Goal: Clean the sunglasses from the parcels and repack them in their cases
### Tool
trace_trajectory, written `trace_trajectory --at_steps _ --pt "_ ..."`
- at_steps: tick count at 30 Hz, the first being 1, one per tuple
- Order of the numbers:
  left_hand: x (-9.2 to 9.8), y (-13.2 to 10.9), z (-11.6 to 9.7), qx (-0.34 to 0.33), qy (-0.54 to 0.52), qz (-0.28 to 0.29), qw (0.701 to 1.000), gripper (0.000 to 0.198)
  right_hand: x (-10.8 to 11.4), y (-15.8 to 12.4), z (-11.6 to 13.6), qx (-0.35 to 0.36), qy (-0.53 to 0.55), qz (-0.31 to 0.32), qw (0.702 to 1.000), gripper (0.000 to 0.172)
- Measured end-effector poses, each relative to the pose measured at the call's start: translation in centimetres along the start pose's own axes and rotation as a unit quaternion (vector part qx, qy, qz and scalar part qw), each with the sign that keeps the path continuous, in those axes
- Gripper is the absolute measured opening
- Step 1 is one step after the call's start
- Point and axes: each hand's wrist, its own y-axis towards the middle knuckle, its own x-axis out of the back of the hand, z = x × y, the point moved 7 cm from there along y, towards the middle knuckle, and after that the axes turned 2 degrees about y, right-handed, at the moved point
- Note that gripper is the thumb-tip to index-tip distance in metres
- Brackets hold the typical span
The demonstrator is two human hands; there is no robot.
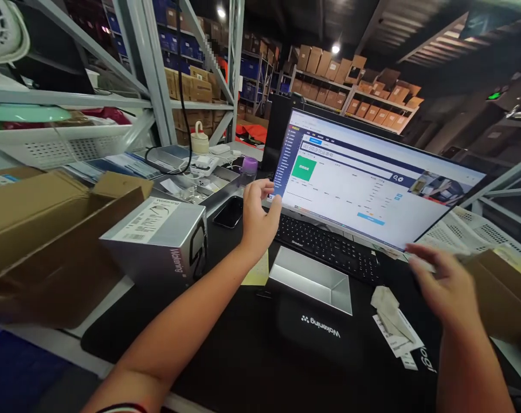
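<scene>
My left hand [260,221] is raised in front of the monitor's [346,178] lower left corner, thumb and fingers apart, with nothing visible in it. Below it lie a black phone [228,212] and a yellow paper [258,272]. My right hand [447,284] hovers over the mat's right side, fingers spread and slightly blurred, holding nothing I can see. Between the hands stands an open box [320,327], black with "Wakening" lettering and a silvery interior. Crumpled paper labels [395,327] lie left of my right hand. A silver printed box [157,241] sits beside my left forearm.
A black keyboard [329,241] lies under the monitor. Open cardboard boxes stand at left [49,229] and right [505,287]. Behind the phone are a tray of small items [212,183] and a purple-lidded container [249,166]. A metal rack post [146,69] rises at left.
</scene>
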Motion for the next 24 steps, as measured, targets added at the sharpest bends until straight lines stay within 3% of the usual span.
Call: trace_trajectory --at_steps 2,4,7,10,16,20,24 --pt "0.7 0.1 -2.4 -0.030 -0.021 0.005 0.999 0.023 -3.0 -2.3 6.9 0.082 0.082 0.136 0.984 0.032" --pt "1.2 0.1 -4.3 -0.058 -0.036 0.012 0.998 0.023 -6.5 -4.8 11.5 0.109 0.086 0.256 0.957 0.042" --pt "1.8 -0.1 -6.1 -0.088 -0.052 0.018 0.995 0.026 -10.3 -7.1 14.1 0.111 0.048 0.341 0.932 0.021" --pt "2.6 0.1 -7.2 -0.097 -0.078 0.014 0.992 0.029 -10.9 -7.5 13.0 0.095 0.048 0.340 0.934 0.033" --pt "4.8 0.7 -8.9 -0.098 -0.123 0.000 0.988 0.029 -7.3 -8.7 8.2 0.068 0.130 0.245 0.958 0.022" --pt "5.3 0.7 -9.4 -0.113 -0.109 -0.006 0.988 0.027 -5.6 -9.9 6.3 0.063 0.150 0.178 0.971 0.020" --pt "5.3 0.6 -9.4 -0.108 -0.123 -0.002 0.987 0.025 -4.1 -10.4 4.8 -0.048 0.188 0.103 0.976 0.025"
